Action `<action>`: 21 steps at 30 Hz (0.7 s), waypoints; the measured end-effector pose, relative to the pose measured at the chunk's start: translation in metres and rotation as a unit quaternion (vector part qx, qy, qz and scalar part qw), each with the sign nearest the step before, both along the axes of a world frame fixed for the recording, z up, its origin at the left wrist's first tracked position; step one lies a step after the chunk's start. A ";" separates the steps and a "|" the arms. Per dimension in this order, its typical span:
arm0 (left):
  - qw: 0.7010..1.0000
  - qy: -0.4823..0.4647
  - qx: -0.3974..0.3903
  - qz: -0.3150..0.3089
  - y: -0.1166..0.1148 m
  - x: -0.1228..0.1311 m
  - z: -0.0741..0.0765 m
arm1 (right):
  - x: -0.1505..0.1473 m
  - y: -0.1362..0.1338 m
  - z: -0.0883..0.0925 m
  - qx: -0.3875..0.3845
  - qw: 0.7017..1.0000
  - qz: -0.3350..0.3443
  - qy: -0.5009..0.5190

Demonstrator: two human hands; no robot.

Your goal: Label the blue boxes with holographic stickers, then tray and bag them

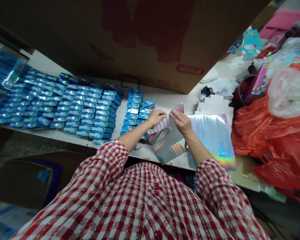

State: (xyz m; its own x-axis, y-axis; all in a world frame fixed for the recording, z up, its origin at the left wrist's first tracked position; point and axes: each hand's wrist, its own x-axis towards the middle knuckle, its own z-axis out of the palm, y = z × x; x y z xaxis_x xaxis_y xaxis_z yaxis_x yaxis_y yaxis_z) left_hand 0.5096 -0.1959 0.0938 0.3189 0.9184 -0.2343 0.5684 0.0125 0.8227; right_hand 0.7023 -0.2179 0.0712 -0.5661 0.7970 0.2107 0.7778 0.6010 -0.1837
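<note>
My left hand (157, 117) is closed with its fingertips at the upper edge of a sheet of white labels (160, 126). Opposite it, my right hand (182, 123) pinches at the right end of the same sheet; whether a single label sits between those fingertips is too small to tell. Beneath both hands lie shiny silver holographic sheets (168, 146), one with a corner raised behind my right hand. Just left of the labels stand short rows of small blue boxes (130, 116), partly covered by my left forearm.
Many blue boxes (85, 110) fill the table's left side in rows. A large cardboard box (140, 43) walls off the back. On the right lie a wide holographic sheet (212, 136), a white carton (213, 105), red plastic bags (277, 143) and a clear bag (287, 93).
</note>
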 end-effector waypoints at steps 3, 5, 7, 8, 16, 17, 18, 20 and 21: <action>1.000 0.007 0.003 0.001 0.003 -0.003 -0.007 | -0.006 -0.008 0.004 0.016 0.999 -0.034 0.025; 0.999 0.031 0.009 0.004 0.009 -0.006 -0.014 | -0.011 -0.018 0.019 0.029 0.997 -0.059 0.031; 0.998 0.067 0.014 0.012 0.017 -0.010 -0.021 | -0.016 -0.031 0.041 0.021 0.996 -0.081 0.030; 0.996 0.084 0.019 0.018 0.020 -0.012 -0.024 | -0.019 -0.038 0.053 0.007 0.995 -0.095 0.036; 0.970 -0.209 -0.077 0.093 -0.033 -0.062 -0.015 | -0.070 -0.071 0.076 -0.347 0.807 -0.286 0.382; 0.954 -0.252 -0.131 0.098 -0.048 -0.073 -0.013 | -0.082 -0.074 0.071 -0.392 0.759 -0.302 0.423; 0.937 -0.282 -0.174 0.108 -0.062 -0.083 -0.012 | -0.093 -0.078 0.067 -0.428 0.716 -0.310 0.456; 0.913 -0.313 -0.221 0.140 -0.087 -0.103 -0.013 | -0.117 -0.086 0.060 -0.478 0.652 -0.308 0.502; 0.903 -0.323 -0.235 0.160 -0.097 -0.113 -0.014 | -0.128 -0.091 0.058 -0.496 0.629 -0.304 0.516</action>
State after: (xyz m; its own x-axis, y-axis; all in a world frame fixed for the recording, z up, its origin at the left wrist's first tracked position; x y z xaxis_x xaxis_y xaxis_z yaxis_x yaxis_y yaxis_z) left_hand 0.3967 -0.2924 0.0796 0.2651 0.8353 -0.4817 -0.1232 0.5248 0.8423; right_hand 0.5743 -0.3089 0.1288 -0.0633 0.8296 -0.5548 -0.0331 -0.5574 -0.8296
